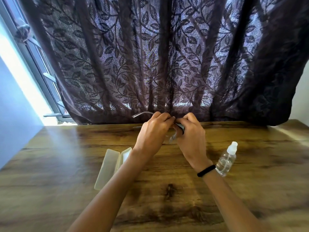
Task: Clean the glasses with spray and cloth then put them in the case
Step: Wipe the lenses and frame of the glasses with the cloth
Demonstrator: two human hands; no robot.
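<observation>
The glasses (pixel 142 113) were held up between both hands, over the far side of the surface (pixel 167 198), mostly hidden, with one temple poking out leftward past the left hand (pixel 153 129). That hand's curled fingers gripped the frame. The right hand (pixel 190 133) pinched a grey bit, probably the cloth (pixel 181 126), against a lens. The open case (pixel 108 166) lay nearer the person, beside the left forearm, its long axis running roughly front to back. The bottle (pixel 226 160) lay by the right wrist.
</observation>
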